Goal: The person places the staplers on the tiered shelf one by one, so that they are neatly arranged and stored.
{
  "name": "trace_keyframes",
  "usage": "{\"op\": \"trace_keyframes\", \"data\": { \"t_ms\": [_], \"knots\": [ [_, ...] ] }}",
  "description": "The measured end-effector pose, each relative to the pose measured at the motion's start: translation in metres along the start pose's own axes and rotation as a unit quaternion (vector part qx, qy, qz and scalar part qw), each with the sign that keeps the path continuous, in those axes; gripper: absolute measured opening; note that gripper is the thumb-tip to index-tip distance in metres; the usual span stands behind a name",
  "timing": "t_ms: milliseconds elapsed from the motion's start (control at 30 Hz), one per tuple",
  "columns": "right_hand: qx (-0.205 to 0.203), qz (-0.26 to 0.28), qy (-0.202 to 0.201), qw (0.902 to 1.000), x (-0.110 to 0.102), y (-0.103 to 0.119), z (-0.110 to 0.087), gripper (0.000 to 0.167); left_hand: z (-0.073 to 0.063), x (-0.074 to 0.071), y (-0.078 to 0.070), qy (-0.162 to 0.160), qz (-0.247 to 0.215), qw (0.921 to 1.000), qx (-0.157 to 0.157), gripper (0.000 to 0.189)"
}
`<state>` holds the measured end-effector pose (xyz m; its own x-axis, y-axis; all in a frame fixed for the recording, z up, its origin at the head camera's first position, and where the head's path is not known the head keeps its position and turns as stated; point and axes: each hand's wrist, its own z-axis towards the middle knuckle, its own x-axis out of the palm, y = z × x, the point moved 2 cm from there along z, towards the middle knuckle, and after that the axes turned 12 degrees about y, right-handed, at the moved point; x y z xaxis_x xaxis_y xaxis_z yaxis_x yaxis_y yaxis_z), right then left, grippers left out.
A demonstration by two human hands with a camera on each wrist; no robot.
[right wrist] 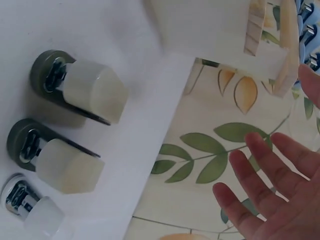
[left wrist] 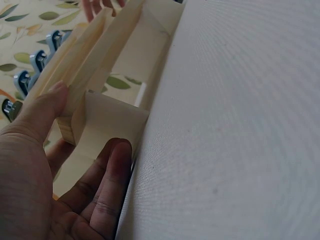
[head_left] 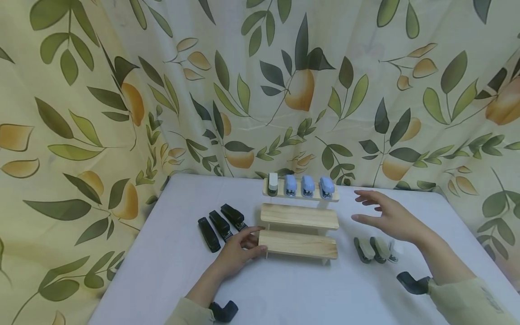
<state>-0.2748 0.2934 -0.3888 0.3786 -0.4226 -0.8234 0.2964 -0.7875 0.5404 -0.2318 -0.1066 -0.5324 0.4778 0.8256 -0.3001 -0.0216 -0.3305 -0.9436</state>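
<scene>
A wooden three-step rack stands mid-table. My left hand holds the left end of its lowest step, the thumb on the wood and the other fingers below beside the white leg. On the top step sit a white-and-green stapler and three blue staplers. My right hand hovers right of the rack, fingers spread and nothing in it. Below it on the table are two cream-and-green staplers and a white stapler.
Three black staplers lie on the white tabletop, left of the rack and close to my left hand. Behind the table hangs a patterned curtain. Dark wrist cameras stick out from both wrists.
</scene>
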Motion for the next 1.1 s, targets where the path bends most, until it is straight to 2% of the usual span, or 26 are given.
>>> {"op": "trace_keyframes", "data": {
  "t_ms": [333, 667, 1100],
  "knots": [
    [0.014, -0.015, 0.007, 0.9998, 0.006, -0.010, -0.013, 0.076, 0.001, 0.001, 0.000, 0.001, -0.001, 1.0000, 0.001, 0.058],
    [0.029, -0.017, 0.032, 0.9989, 0.016, -0.019, -0.021, 0.071, -0.001, 0.001, -0.002, -0.002, 0.002, 1.0000, -0.002, 0.059],
    [0.041, -0.013, 0.036, 0.9984, 0.023, -0.029, -0.026, 0.069, 0.001, 0.000, 0.000, 0.000, -0.001, 1.0000, 0.008, 0.056]
  ]
}}
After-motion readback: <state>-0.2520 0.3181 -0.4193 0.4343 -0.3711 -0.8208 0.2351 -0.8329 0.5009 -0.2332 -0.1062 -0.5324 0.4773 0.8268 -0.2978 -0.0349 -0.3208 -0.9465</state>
